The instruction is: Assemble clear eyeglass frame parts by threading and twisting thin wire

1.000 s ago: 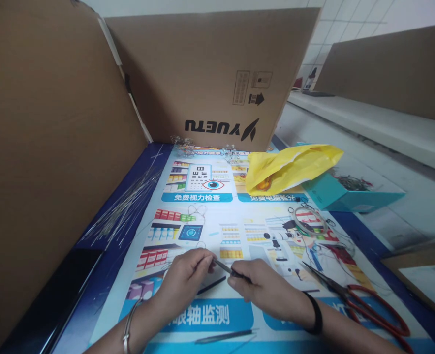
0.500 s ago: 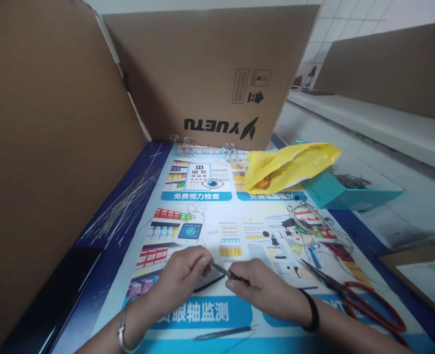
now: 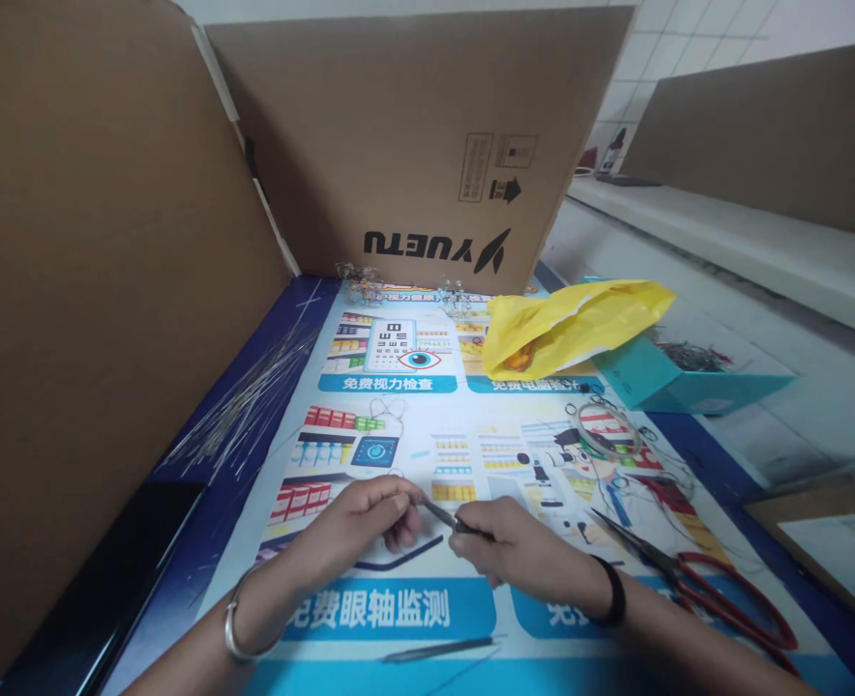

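Observation:
My right hand (image 3: 496, 539) is wrapped round slim dark tweezers (image 3: 442, 515), their pointed end towards the left. At that tip, my left hand (image 3: 380, 522) is closed in a pinch, thumb against index finger, with the lower fingers curled below. Whatever it pinches is too small to make out. Both hands are just above a printed poster sheet (image 3: 413, 454). Nearer to me lies another slim dark pointed tool (image 3: 438, 651), with a thin wire beside it. Red-handled scissors (image 3: 695, 585) rest to the right of my right hand.
Thin straight wires (image 3: 243, 401) lie at left, above a black flat object (image 3: 108, 580). A wire coil (image 3: 608, 430), a yellow bag (image 3: 579, 329) and a teal box (image 3: 689, 377) of tangled wire are at right. Small wire pieces (image 3: 359, 280) sit before the cardboard panel (image 3: 413, 145).
My left hand has turned slightly, its lower fingers now showing apart from the thumb. The tweezers have tilted, their tip higher. My right hand has shifted a little.

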The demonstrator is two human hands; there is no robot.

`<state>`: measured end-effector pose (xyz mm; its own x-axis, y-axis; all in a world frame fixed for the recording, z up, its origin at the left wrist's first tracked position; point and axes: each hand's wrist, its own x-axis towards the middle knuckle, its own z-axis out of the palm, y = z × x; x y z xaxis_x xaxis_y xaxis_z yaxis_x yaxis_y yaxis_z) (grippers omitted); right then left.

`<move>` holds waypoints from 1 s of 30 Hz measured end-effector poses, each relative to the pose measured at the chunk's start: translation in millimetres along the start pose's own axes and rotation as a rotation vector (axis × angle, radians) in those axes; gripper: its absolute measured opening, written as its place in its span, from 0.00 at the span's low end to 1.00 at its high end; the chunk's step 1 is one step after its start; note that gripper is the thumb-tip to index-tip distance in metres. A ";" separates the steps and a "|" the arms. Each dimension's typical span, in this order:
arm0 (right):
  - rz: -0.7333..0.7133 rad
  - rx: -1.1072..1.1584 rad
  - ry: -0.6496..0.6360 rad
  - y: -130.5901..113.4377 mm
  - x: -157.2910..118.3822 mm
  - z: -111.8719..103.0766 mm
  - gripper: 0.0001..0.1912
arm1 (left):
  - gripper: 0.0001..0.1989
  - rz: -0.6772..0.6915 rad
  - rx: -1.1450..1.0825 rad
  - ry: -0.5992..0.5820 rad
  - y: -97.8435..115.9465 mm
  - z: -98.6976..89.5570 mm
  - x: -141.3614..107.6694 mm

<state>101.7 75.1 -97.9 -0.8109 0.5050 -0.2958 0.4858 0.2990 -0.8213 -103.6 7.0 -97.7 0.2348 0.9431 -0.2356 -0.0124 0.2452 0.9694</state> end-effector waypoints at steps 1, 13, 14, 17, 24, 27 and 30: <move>0.019 0.031 -0.002 0.6 0.0 0.4 0.14 | 0.14 -0.004 -0.019 0.007 -1.7 0.2 0.8; 0.026 0.019 0.036 1.3 -1.4 5.8 0.15 | 0.13 0.026 0.086 0.176 -5.7 13.4 4.4; 0.027 0.017 0.040 1.4 -1.2 6.2 0.15 | 0.14 0.021 0.088 0.180 -6.0 13.7 4.4; 0.025 0.009 0.055 1.1 -1.0 7.0 0.15 | 0.14 0.011 0.074 0.189 -8.0 13.8 4.8; 0.016 0.002 0.054 1.1 -1.7 6.6 0.15 | 0.14 0.012 0.072 0.189 -8.7 14.0 4.9; 0.027 0.024 0.049 3.8 -1.4 7.4 0.14 | 0.14 0.018 0.119 0.185 -8.2 14.0 4.3; 0.042 0.050 0.044 6.3 -0.9 8.7 0.14 | 0.14 0.059 0.228 0.197 -8.5 13.9 3.0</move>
<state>102.7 69.6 -107.1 -0.7743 0.5516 -0.3100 0.5017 0.2367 -0.8320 -89.2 4.6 -105.7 0.0465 0.9851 -0.1655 0.2029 0.1529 0.9672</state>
